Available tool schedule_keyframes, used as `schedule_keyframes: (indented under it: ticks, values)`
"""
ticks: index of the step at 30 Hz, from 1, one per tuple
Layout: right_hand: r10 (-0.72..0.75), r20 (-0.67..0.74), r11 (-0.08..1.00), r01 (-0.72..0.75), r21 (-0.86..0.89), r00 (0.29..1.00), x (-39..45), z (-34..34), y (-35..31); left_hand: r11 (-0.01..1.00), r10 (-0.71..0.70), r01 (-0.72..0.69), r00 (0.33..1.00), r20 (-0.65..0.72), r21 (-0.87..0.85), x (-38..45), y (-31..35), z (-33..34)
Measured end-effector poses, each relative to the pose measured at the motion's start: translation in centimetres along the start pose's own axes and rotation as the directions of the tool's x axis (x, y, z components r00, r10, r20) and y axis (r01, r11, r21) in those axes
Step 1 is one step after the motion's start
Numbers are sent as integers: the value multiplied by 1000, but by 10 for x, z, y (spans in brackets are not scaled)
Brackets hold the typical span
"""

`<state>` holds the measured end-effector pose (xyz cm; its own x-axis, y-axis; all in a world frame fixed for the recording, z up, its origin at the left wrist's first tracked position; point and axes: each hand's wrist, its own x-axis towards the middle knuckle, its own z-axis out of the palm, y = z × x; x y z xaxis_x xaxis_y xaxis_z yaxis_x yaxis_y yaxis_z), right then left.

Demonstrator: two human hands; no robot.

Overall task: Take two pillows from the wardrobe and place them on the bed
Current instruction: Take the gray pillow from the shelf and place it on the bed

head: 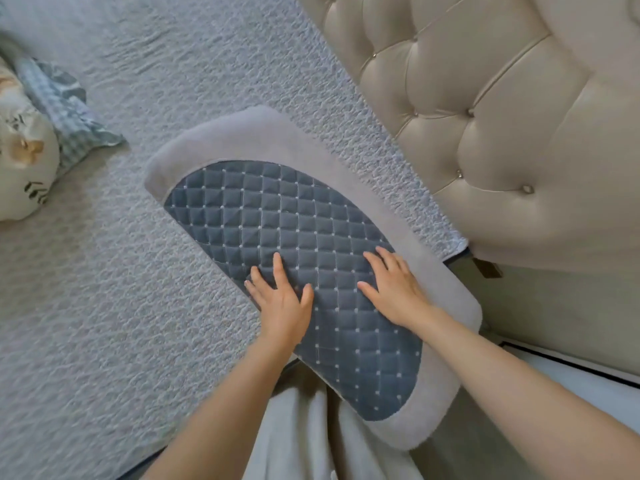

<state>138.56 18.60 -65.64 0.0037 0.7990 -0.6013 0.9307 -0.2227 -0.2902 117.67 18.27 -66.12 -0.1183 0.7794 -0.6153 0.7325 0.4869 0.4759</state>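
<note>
We see pillow (277,216) on bed (104,323), just left of headboard (502,116); both hands on its near end; two cushions (31,143) far left.

A pale grey bedspread (145,81) with a fine pebbled, rippling texture is covering most of the view, stretching from the top left down to the lower left. A tall cream headboard (502,109), deeply tufted with small shiny buttons, is rising along the right side and catching soft daylight on its padded swells. Below it a plain beige side panel (554,306) is running down to a white strip with a dark line (571,365). At the far left edge a round cream cushion (20,161) with an orange and black print is lying against a blue-grey checked cloth (65,109). Light is falling evenly, casting only faint shadows.
</note>
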Motion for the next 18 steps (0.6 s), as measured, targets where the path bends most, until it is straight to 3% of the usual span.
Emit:
schedule_keyframes:
  ticks: [2, 4, 7, 9, 12, 14, 18]
  values:
    - [57, 38, 998, -56, -24, 998, 11, 5, 1, 987, -117, 123, 991, 62, -101, 11, -16, 3]
    - [83, 35, 995, -81, -53, 996, 20, 8, 3, 972, -133, 148, 987, 92, -181, 24, -28, 4]
    - [84, -32, 991, -87, -104, 996, 32, 9, 5, 931, -197, 181, 980, -17, -316, 40, -38, 2]
    - [111, -76, 989, -118, -85, 991, 40, 9, 6, 836, -343, 290, 939, -31, -465, 47, -45, 3]
    - [186, -128, 981, -192, -36, 974, 53, 8, 8, 647, -503, 472, 854, 131, -599, 53, -57, 8]
    - [229, -140, 972, -234, -20, 963, 63, 7, 8, 568, -505, 532, 828, 243, -628, 55, -60, 12]
    - [255, -85, 967, -251, 54, 963, 83, 5, 7, 525, -494, 519, 831, 255, -675, 54, -63, 22]
